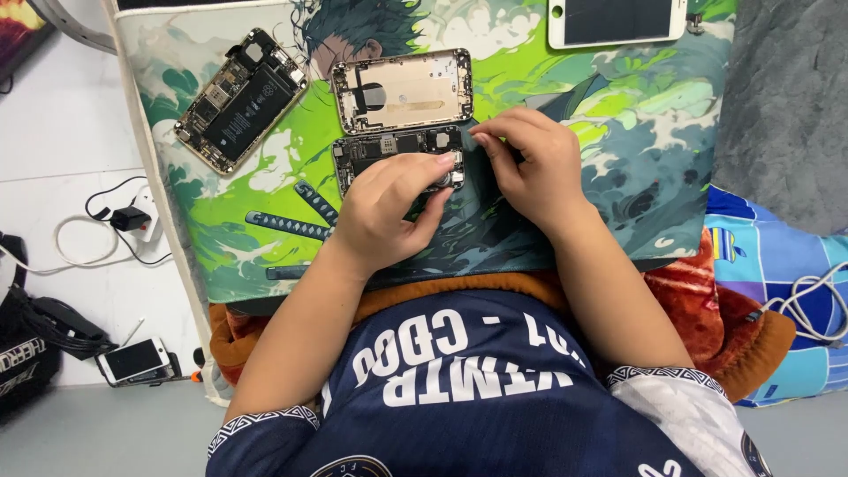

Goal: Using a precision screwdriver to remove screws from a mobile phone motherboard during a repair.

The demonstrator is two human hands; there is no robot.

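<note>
An opened phone body [389, 148] with dark circuitry lies on a green illustrated mat [618, 115]. My left hand [393, 208] rests over its lower right part, thumb and fingers pinched at a small component there. My right hand [534, 163] touches the phone's right edge with its fingertips. Just above lies an empty gold phone housing [402, 88]. What my fingers grip is too small to tell.
A second opened phone [238, 97] with its battery showing lies at the mat's upper left. A white phone screen [617, 21] sits at the top right. On the floor at left are a charger with cables [124, 219] and another phone [134, 359].
</note>
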